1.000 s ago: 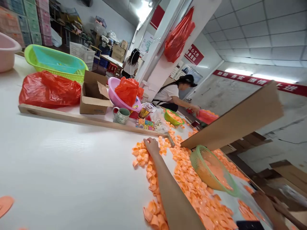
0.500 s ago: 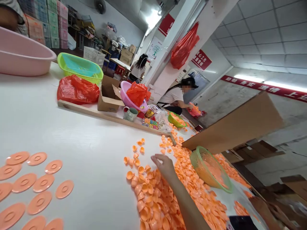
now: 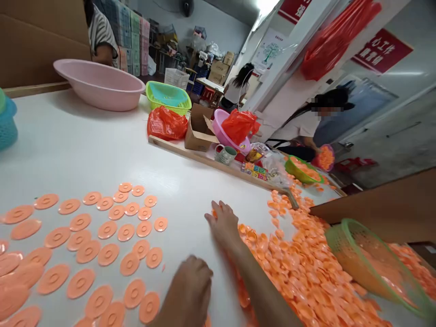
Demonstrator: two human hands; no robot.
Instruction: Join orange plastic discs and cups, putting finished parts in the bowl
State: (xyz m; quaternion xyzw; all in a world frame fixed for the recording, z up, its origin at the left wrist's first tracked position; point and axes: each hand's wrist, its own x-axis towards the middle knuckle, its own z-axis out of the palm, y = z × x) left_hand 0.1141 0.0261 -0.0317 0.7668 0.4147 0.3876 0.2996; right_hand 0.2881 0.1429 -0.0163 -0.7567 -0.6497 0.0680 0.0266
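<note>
Small orange plastic cups [image 3: 303, 263] lie in a large heap on the white table [image 3: 136, 163]. At the heap's left edge my right hand [image 3: 223, 222] reaches over the tabletop. Its fingers curl down, with a bit of an orange cup showing between thumb and fingers. Closer to me, my left hand [image 3: 192, 286] is closed and blurred by motion; what it holds, if anything, is hidden. To its left, many flat orange saucers [image 3: 109, 254] with a raised ring in the middle are spread out over the table.
Right of the heap, a green mesh basket [image 3: 371, 254] lies tilted with orange pieces in it. A wooden strip [image 3: 204, 160] edges the table beyond, with a mug [image 3: 225, 155], cardboard box [image 3: 199, 134] and red bag [image 3: 166, 123] behind it. A pink basin [image 3: 102, 88] stands far left.
The view has swung left, showing more saucers. My left hand has come into view. My right hand has moved left, to where loose cups lay, and its fingers now curl downward.
</note>
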